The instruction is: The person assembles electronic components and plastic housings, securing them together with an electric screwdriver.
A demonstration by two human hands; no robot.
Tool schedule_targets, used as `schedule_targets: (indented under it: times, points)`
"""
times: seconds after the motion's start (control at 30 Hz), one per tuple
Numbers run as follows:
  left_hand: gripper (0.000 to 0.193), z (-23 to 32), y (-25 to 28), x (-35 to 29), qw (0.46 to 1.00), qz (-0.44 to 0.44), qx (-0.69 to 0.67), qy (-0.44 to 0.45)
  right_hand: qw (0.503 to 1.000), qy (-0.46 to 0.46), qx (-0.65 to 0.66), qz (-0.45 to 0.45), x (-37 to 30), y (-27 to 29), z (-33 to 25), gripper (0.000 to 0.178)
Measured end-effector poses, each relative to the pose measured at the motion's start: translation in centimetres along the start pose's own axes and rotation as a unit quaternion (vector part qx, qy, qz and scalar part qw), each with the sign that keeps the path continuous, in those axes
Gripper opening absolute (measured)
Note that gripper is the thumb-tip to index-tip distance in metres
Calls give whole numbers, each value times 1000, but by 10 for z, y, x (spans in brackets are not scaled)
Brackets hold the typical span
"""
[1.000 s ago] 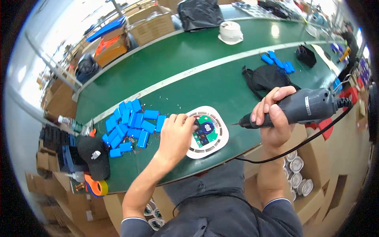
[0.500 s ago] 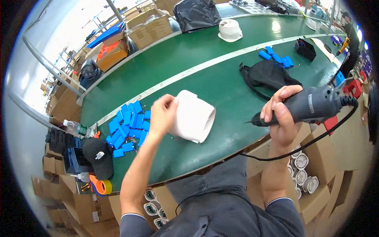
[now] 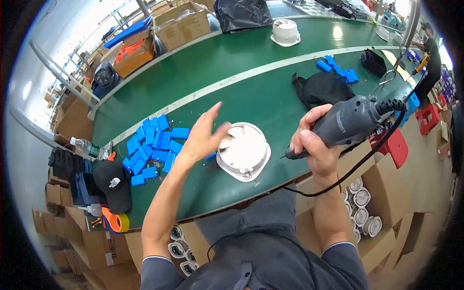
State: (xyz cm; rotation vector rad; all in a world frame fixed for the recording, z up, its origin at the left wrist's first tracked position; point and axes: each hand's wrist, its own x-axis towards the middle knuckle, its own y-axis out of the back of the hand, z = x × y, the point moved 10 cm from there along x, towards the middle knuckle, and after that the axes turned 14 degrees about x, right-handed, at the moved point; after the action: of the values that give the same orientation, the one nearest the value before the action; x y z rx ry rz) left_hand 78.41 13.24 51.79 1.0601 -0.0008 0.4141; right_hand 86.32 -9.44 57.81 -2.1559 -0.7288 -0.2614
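A round white fan housing [image 3: 245, 153] stands on the green table with its blades facing up and a thin wire at its near edge. My left hand [image 3: 199, 140] is open at its left rim, thumb and fingers spread; whether the thumb touches the rim I cannot tell. My right hand [image 3: 315, 147] is wrapped around a dark electric screwdriver [image 3: 350, 120], held tilted with its tip pointing left, to the right of the housing and apart from it. Left of my left hand lies a pile of blue battery packs [image 3: 157, 139].
A black bag [image 3: 325, 89] lies beyond the screwdriver, with more blue packs behind it. Another white housing [image 3: 285, 34] stands at the back. A black cap [image 3: 113, 186], bottle [image 3: 91, 148] and orange tape [image 3: 117, 222] sit at the left. A carton [image 3: 386, 198] of white units stands at right.
The white fan housing has gone from lying on its side to standing with blades up, and my left hand has opened beside it. My right hand has brought the screwdriver slightly left.
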Motion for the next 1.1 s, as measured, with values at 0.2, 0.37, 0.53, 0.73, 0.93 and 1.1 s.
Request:
schedule_targets:
  times: [0.2, 0.37, 0.53, 0.73, 0.93, 1.1]
  points:
    - [100, 69, -35, -25, 920, -158, 269, -237, 999, -29, 29, -19, -11, 2, 21, 31]
    - [107, 49, -52, -15, 938, -179, 249, -160, 998, -46, 32, -23, -16, 1, 39, 32]
    - [113, 40, -48, -13, 934, -211, 289, 17, 998, -47, 4, -28, -10, 4, 44, 32]
    - [114, 68, -53, 1, 900, -197, 343, -182, 995, -27, -79, -54, -2, -2, 56, 29]
    - [100, 53, -71, 2, 910, -180, 329, -176, 994, 4, -96, -53, 1, 2, 73, 27]
    - [96, 53, -68, 1, 917, -147, 318, -189, 992, 10, -115, -57, 1, 5, 78, 27]
